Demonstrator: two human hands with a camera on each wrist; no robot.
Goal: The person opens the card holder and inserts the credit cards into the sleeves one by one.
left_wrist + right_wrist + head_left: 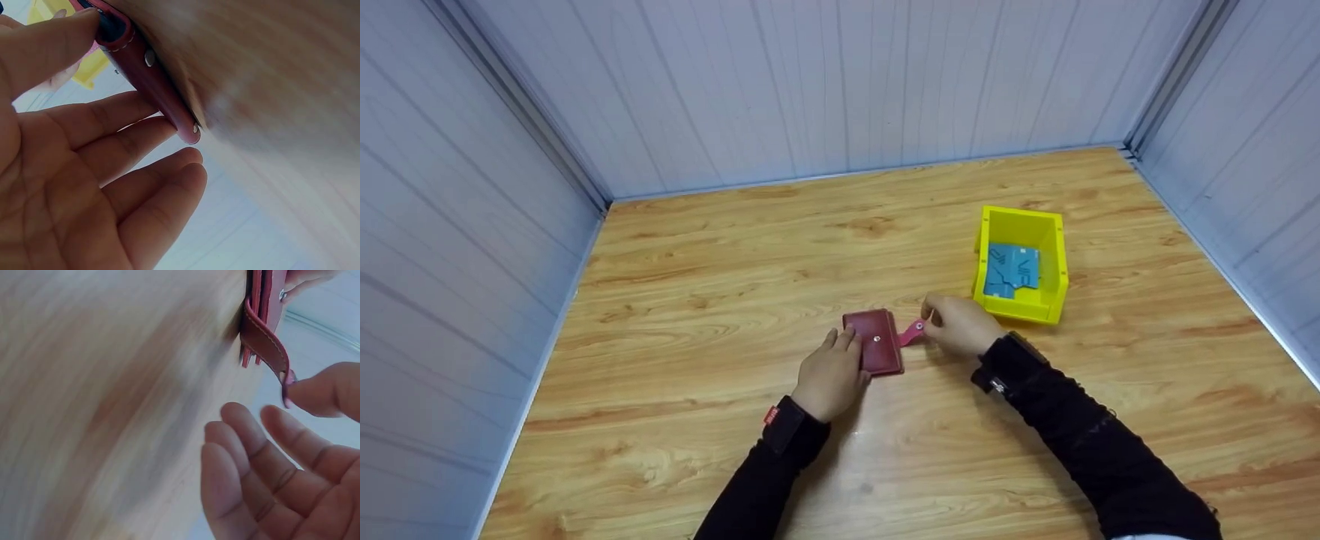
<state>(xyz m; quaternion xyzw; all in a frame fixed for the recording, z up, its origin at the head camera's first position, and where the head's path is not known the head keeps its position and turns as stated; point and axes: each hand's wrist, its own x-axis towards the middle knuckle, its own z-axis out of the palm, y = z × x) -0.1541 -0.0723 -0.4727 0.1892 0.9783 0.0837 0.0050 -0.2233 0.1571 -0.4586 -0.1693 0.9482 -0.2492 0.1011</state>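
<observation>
A dark red card wallet with a metal snap lies flat on the wooden table. My left hand rests on its left side, fingers on the cover and thumb at the near edge. In the left wrist view the stitched wallet shows its spine, with dark contents at its end. To the right, the wallet's pinkish-red strap is unfastened and stretched outward. My right hand pinches the strap's snap end. In the right wrist view the strap curves toward the thumb, the other fingers hanging loose.
A yellow bin stands at the right, just beyond my right hand. Inside it lie blue cards with dark lettering. Pale panelled walls enclose the table at the back and on both sides.
</observation>
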